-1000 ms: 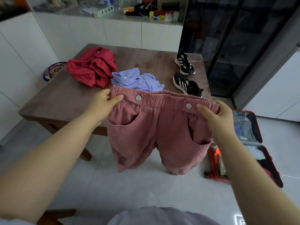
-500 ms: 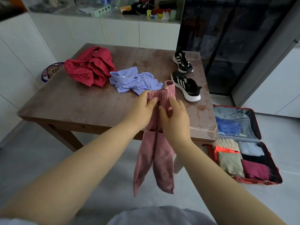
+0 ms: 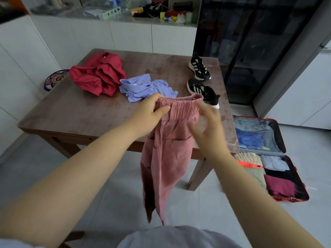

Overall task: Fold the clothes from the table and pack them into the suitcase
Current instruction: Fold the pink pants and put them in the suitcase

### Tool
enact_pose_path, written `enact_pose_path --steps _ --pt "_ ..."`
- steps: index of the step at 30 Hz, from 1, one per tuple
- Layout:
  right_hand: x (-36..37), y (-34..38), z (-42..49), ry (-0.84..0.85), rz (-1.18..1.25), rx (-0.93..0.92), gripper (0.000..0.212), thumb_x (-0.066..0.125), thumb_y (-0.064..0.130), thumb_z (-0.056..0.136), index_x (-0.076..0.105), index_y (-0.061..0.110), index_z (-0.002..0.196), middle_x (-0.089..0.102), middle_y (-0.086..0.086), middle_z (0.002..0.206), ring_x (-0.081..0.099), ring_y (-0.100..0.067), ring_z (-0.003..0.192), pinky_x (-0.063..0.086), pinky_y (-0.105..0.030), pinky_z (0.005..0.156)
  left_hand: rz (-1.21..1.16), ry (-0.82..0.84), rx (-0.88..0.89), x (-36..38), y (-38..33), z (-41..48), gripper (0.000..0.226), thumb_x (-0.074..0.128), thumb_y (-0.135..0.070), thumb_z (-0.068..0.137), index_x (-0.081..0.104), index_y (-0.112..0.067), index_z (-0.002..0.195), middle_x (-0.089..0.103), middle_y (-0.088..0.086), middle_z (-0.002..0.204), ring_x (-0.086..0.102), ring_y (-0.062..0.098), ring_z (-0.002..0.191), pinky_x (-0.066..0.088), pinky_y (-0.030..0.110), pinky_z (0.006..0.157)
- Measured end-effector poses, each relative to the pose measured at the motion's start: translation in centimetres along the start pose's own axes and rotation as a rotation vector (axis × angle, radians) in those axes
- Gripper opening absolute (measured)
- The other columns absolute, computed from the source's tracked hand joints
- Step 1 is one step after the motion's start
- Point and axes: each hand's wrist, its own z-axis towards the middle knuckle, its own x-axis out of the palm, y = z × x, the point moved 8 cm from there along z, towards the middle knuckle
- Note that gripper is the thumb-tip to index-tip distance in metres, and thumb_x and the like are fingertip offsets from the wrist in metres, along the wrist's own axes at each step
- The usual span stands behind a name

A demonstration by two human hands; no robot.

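— While pink shorts are gripped at the waistband by the left hand, hung halved before the table's near edge, what is risked?
— Right hand blurred, fingers spread; contact cannot be told. Layers could be slipped askew, fold lost before the suitcase, right, is reached.

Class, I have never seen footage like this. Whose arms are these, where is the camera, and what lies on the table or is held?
No machine here: a person wears one camera on the head, looking down at their own arms. The left hand grips the waistband of pink shorts, which hang in front of the table. The right hand is blurred beside them; its grasp is unclear. On the table lie a red garment, a pale blue shirt and two black shoes. An open suitcase lies on the floor.
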Motion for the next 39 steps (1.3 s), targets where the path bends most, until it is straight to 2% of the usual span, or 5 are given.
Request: enact_pose_path --steps 6,12,21,26,39 --pt "-0.6 -6.8 1.0 0.359 0.424 0.514 0.095 0.092 0.039 0.048 0.049 0.011 0.128 0.064 -0.003 0.122 0.059 -0.017 0.113 0.048 -0.035 0.096 -0.127 0.276 0.086 -0.4 -2.2 -0.8 0.012 0.047 -0.018 0.089 0.052 -0.017 0.1 0.057 0.009 0.099 0.052 0.013 0.097 0.042 0.032 0.094" --pt "0.0 -3.4 3.1 0.224 0.456 0.36 0.022 0.074 0.004 0.074 0.066 0.018 0.088 0.073 0.014 0.076 0.068 0.0 0.075 0.051 -0.013 0.065 -0.352 0.078 -0.051 -4.2 0.7 -0.5 0.037 0.072 -0.024 0.076 0.052 -0.021 0.108 0.063 -0.008 0.103 0.062 -0.001 0.095 0.048 0.017 0.083" --pt "-1.6 -0.1 8.2 0.082 0.29 0.265 0.008 0.074 0.02 0.08 0.067 0.024 0.083 0.07 0.018 0.068 0.067 0.002 0.067 0.051 -0.013 0.061 -0.254 -0.018 -0.232 -6.5 5.8 1.8 0.031 0.062 0.0 0.084 0.057 0.002 0.114 0.066 0.006 0.103 0.061 0.01 0.095 0.044 0.029 0.101" --pt "-3.6 2.3 12.5 -0.008 0.182 0.178 0.012 0.072 0.03 0.082 0.066 0.023 0.09 0.068 0.015 0.079 0.063 0.008 0.068 0.048 -0.01 0.061 -0.255 0.036 -0.103 -8.4 2.1 5.8 0.013 0.057 -0.003 0.089 0.061 -0.014 0.095 0.071 -0.015 0.075 0.065 -0.004 0.074 0.048 0.01 0.07" --pt "-1.2 -2.5 19.7 0.087 0.072 0.265 0.033 0.081 0.012 0.071 0.067 0.02 0.099 0.067 0.014 0.089 0.064 0.01 0.072 0.049 -0.006 0.065 -0.149 -0.056 -0.106 -10.0 5.1 17.1 0.009 0.063 -0.002 0.086 0.064 -0.007 0.093 0.068 -0.014 0.066 0.06 -0.006 0.064 0.05 0.011 0.074"
